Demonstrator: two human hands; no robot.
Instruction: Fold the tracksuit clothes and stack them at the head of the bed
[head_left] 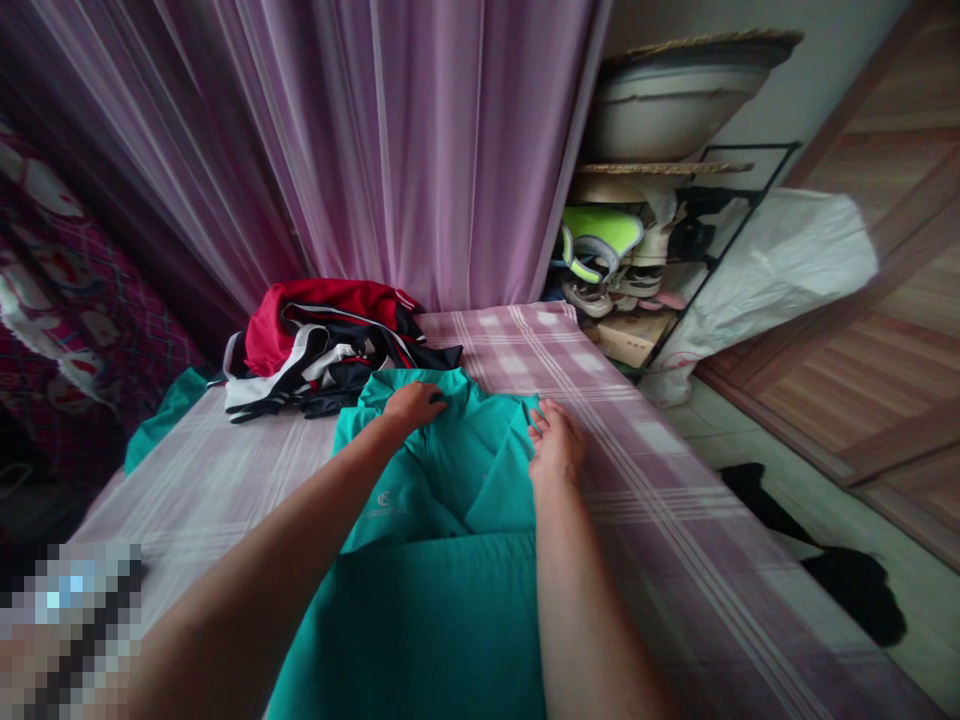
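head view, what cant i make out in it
In the head view:
Teal collared top: near end, cut off by the bottom edge.
Chest lettering: too small and blurred to read.
Left hand: palm, hidden by the back of the hand.
Cardboard box: print too small.
Pixelated patch, lower left: contents masked.

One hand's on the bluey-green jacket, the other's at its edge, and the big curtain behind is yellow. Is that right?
Nearly! The curtain is purple, not yellow, as the head view shows. The rest is right: the left hand is on the bluey-green jacket and the right hand is at its edge.
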